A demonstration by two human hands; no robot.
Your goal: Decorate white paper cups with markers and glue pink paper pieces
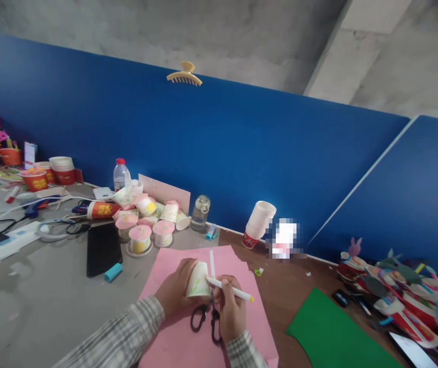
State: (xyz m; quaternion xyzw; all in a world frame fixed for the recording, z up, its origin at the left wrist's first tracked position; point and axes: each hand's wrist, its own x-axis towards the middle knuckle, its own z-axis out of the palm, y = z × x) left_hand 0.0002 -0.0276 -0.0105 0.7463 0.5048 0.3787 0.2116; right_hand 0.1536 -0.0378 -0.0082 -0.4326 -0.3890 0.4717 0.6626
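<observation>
My left hand (176, 287) is wrapped round a white paper cup (199, 282) with pale green leaf marks, tilted upside down above the pink paper (180, 337). In my right hand (231, 306) is a white marker (238, 293) with a yellow end, its tip against the cup's side. Scissors with black handles (198, 319) lie on the pink paper just below the cup, partly hidden by my right hand. A thin white stick-like thing (212, 263) stands out behind the cup.
Decorated paper cups (140, 239) with pink tops cluster at the back left, near a black phone (104, 250) and a glass jar (200, 213). A stack of cups (259, 220) leans by the blue partition (280, 143). Green paper (334, 332) and several cup crafts (407, 301) lie right.
</observation>
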